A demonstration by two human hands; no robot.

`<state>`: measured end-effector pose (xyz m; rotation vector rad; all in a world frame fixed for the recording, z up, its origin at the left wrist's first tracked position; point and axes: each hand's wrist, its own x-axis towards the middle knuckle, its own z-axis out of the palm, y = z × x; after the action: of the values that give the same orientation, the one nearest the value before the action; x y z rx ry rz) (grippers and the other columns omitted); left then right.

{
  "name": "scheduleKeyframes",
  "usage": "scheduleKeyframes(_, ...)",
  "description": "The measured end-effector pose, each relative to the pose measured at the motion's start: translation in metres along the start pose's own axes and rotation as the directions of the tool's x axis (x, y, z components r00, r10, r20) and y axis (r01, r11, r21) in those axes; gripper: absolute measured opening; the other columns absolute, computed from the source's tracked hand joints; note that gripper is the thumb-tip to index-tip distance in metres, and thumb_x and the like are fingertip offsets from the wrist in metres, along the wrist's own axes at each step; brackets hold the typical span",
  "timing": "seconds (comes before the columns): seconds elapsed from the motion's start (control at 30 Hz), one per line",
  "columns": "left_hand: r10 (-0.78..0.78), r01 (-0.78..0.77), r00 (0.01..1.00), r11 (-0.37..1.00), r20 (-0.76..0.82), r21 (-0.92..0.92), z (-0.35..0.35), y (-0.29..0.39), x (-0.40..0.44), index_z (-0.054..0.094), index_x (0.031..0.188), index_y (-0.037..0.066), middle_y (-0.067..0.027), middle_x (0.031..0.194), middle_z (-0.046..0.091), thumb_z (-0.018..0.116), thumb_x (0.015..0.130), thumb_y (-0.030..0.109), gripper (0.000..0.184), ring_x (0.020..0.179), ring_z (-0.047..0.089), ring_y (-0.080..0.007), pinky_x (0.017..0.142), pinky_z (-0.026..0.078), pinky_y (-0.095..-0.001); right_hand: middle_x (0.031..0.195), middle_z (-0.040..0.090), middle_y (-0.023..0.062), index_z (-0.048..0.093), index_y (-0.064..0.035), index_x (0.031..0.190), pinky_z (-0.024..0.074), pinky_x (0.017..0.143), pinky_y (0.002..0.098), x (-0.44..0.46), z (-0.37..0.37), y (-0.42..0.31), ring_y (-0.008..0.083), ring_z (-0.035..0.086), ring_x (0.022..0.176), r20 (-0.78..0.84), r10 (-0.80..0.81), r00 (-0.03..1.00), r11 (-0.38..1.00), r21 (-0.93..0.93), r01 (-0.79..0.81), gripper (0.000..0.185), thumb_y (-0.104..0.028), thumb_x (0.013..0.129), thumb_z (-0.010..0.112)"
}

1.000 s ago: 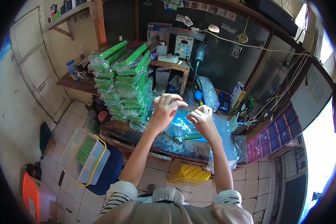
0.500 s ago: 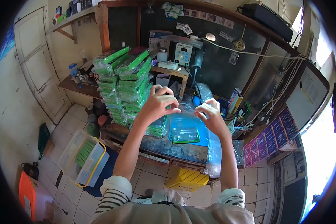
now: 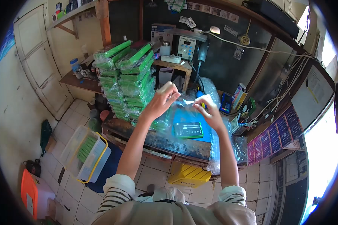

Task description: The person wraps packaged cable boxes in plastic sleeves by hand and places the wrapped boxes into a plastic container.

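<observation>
So both hands are up over the tabletop (image 3: 159, 144) with a bit of clear film (image 3: 186, 101) between them. The left hand (image 3: 158, 104) has its thumb and index finger closed down to basically a pinch at the film's left end, though that bit's kinda blurry and I can't tell exactly how it's gripping. The right hand (image 3: 211, 112) is pinching the other end between thumb and index, with the other fingers curled in, not spread.

The box (image 3: 188, 130), black with a green edge, is lying flat on the blue mat (image 3: 179, 117), below the hands and on the near side of them. Neither hand is touching it.

Big double stack of wrapped boxes (image 3: 133, 82) just left of the left hand, pretty tall. Over on the right there's a strip of clear plastic (image 3: 215, 152) running down past the near edge, and some bubble wrap (image 3: 211, 92) on the far side.
</observation>
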<state>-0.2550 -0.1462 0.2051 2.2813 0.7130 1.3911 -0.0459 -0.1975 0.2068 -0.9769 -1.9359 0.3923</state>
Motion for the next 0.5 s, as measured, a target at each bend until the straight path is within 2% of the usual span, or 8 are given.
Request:
scheduleKeyframes(0.1,-0.065,0.066,0.998,0.996,0.027,-0.064,0.027,-0.042,-0.020,0.047,0.079,0.002,-0.0081,0.073,0.041,0.053,0.085,0.021,0.021,0.068,0.045,-0.0224,0.062,0.037,-0.0312,0.087,0.054,0.0053,0.058,-0.0020,0.086,0.0398,0.079,0.0284,-0.016,0.030,0.060,0.0175,0.050,0.089,-0.018,0.166,0.986,0.931,0.333,-0.150,0.014,-0.015,0.083,0.058)
scheduleKeyframes(0.13,-0.097,0.099,0.995,0.993,0.039,-0.063,0.037,-0.053,-0.029,0.048,0.079,0.002,-0.0083,0.072,0.041,0.054,0.084,0.021,0.020,0.069,0.045,-0.0227,0.063,0.036,-0.0313,0.090,0.053,0.0045,0.058,-0.0019,0.087,0.0395,0.081,0.0277,-0.021,0.033,0.075,0.0159,0.050,0.092,0.015,0.139,0.990,0.960,0.244,-0.138,0.014,-0.015,0.083,0.057)
scheduleKeyframes(0.17,-0.131,0.134,0.990,0.989,0.051,-0.063,0.046,-0.062,-0.038,0.049,0.079,0.002,-0.0085,0.072,0.041,0.054,0.084,0.021,0.020,0.070,0.044,-0.0231,0.064,0.036,-0.0314,0.097,0.050,0.0058,0.057,-0.0020,0.089,0.0409,0.080,0.0249,-0.029,0.041,0.096,0.0133,0.051,0.091,0.047,0.194,0.980,0.922,0.333,-0.198,0.009,-0.008,0.085,0.053)
scheduleKeyframes(0.23,-0.185,0.187,0.979,0.982,0.087,-0.015,0.059,-0.074,-0.051,0.051,0.079,0.003,-0.0088,0.072,0.040,0.056,0.082,0.024,0.022,0.070,0.043,-0.0231,0.065,0.036,-0.0329,0.101,0.050,0.0059,0.059,-0.0044,0.097,0.0394,0.084,0.0263,-0.046,0.049,0.119,0.0158,0.050,0.095,0.080,0.178,0.981,0.969,0.157,-0.189,0.015,-0.007,0.084,0.052)
scheduleKeyframes(0.3,-0.188,0.189,0.976,0.982,0.106,0.000,0.073,-0.087,-0.064,0.052,0.081,0.004,-0.0089,0.072,0.039,0.056,0.082,0.027,0.023,0.071,0.043,-0.0232,0.065,0.035,-0.0333,0.108,0.048,0.0083,0.058,-0.0072,0.106,0.0357,0.092,0.0294,-0.066,0.057,0.145,0.0206,0.046,0.106,0.139,0.365,0.921,0.895,0.219,-0.388,0.026,-0.007,0.080,0.055)
scheduleKeyframes(0.37,-0.200,0.201,0.970,0.980,0.139,0.006,0.083,-0.099,-0.077,0.052,0.081,0.004,-0.0078,0.072,0.037,0.056,0.083,0.027,0.024,0.070,0.042,-0.0214,0.064,0.035,-0.0315,0.121,0.044,0.0088,0.052,-0.0098,0.116,0.0329,0.096,0.0348,-0.090,0.065,0.185,0.0252,0.040,0.115,0.189,0.289,0.938,0.950,-0.177,-0.257,0.045,-0.009,0.073,0.064)
scheduleKeyframes(0.4,-0.205,0.206,0.963,0.978,0.173,0.011,0.087,-0.102,-0.081,0.052,0.080,0.004,-0.0068,0.072,0.035,0.056,0.083,0.028,0.025,0.068,0.040,-0.0196,0.063,0.034,-0.0297,0.121,0.044,0.0088,0.052,-0.0098,0.116,0.0329,0.096,0.0348,-0.097,0.067,0.186,0.0252,0.040,0.115,0.187,0.296,0.937,0.948,-0.174,-0.265,0.045,-0.009,0.073,0.064)
scheduleKeyframes(0.5,-0.264,0.272,0.940,0.962,0.217,-0.007,0.098,-0.111,-0.091,0.053,0.084,0.005,-0.0090,0.073,0.036,0.056,0.082,0.032,0.027,0.070,0.042,-0.0225,0.064,0.035,-0.0327,0.136,0.033,0.0056,0.040,-0.0188,0.129,0.0262,0.100,0.0441,-0.104,0.069,0.188,0.0299,0.027,0.125,0.300,0.464,0.833,0.843,-0.436,-0.313,0.073,-0.014,0.064,0.073)
